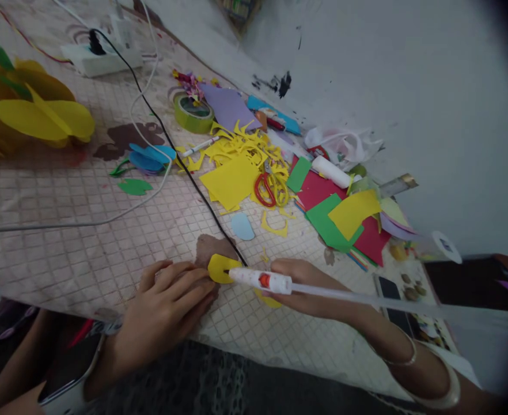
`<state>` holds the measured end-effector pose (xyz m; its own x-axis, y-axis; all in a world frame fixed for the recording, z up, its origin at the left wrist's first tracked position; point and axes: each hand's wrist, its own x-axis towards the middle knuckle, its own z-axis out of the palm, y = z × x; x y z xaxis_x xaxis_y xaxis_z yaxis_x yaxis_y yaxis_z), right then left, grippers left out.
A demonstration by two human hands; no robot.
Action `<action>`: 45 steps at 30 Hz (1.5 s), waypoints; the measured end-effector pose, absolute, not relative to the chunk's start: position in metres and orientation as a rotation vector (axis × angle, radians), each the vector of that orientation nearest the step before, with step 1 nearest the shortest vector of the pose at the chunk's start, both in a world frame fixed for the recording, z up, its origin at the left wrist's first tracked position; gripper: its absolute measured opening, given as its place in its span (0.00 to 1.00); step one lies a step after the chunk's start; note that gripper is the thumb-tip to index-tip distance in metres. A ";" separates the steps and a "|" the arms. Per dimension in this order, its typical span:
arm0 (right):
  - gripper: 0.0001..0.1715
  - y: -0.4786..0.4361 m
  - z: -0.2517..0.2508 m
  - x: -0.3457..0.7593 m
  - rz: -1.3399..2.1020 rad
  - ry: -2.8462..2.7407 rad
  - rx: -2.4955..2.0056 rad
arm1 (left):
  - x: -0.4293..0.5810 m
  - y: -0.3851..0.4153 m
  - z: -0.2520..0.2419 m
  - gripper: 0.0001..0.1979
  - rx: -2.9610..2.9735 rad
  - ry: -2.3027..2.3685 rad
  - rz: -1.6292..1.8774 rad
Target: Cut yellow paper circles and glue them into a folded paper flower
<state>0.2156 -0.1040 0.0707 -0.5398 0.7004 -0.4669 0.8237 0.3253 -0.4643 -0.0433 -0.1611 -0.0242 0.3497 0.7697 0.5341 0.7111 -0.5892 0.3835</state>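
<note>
My right hand [301, 288] is wrapped round a white glue gun [258, 280], with a long clear glue stick running out of its back. The gun's dark tip points left and touches or hovers just over a small yellow paper piece [219, 268]. Resting at that piece's left edge, my left hand [174, 297] has its fingers together; whether they pinch the paper is hidden. Another yellow piece [269, 300] lies partly under the gun and my right hand. A black cord [202, 196] runs down to the gun.
Red-and-yellow scissors [271, 187] lie among yellow scraps [241, 147]. Green tape [193, 113], coloured sheets [332, 222] and a light blue piece [242, 226] are beyond my hands. A power strip [102, 59] and yellow paper shapes [42, 118] are at the upper left.
</note>
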 end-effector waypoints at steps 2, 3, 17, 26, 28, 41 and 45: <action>0.15 -0.106 0.072 0.219 -0.998 2.415 1.353 | -0.042 -0.161 -0.025 0.07 2.510 1.390 1.064; 0.14 -0.106 0.072 0.222 -1.001 2.428 1.341 | -0.042 -0.161 -0.026 0.07 2.508 1.396 1.065; 0.12 -0.103 0.072 0.229 -1.059 2.391 1.437 | -0.044 -0.163 -0.024 0.11 2.589 1.425 0.883; 0.13 -0.102 0.071 0.222 -0.995 2.433 1.349 | -0.042 -0.162 -0.023 0.10 2.548 1.415 0.923; 0.13 -0.099 0.070 0.221 -1.029 2.430 1.365 | -0.041 -0.162 -0.022 0.09 2.523 1.425 0.962; 0.14 -0.093 0.071 0.217 -1.002 2.433 1.307 | -0.042 -0.162 -0.023 0.10 2.504 1.426 0.960; 0.14 -0.092 0.069 0.215 -1.003 2.436 1.373 | -0.041 -0.161 -0.022 0.09 2.496 1.427 0.995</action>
